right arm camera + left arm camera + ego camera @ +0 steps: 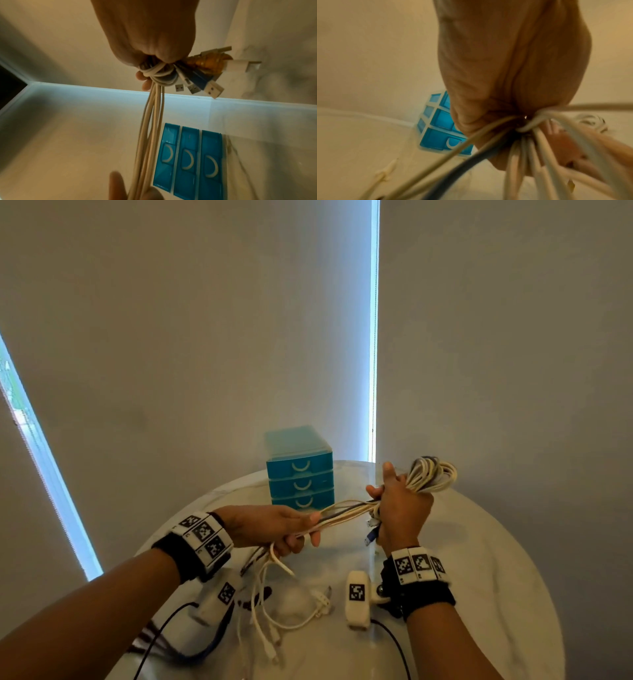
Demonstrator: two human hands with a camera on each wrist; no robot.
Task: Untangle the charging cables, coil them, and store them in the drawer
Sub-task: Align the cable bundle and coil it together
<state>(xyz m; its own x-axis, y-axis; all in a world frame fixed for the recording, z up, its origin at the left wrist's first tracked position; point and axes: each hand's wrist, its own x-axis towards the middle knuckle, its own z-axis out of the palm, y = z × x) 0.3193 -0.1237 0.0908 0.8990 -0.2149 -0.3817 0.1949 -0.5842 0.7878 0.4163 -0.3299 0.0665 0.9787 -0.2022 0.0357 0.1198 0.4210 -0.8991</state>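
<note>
Both hands on the cables, drawer unit shut at the table's far edge.
Right hand (404, 508) fists the coiled cables (433, 475); left hand (274, 529) pinches the strands. Loose ends (274, 604) trail over the table (479, 559) near edge. Blue drawer unit (299, 470) sits unobstructed.

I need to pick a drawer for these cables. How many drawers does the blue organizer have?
3, stacked in the blue organizer at the table's far side: top drawer, middle drawer, bottom drawer. All three are closed; none looks hidden.
</note>
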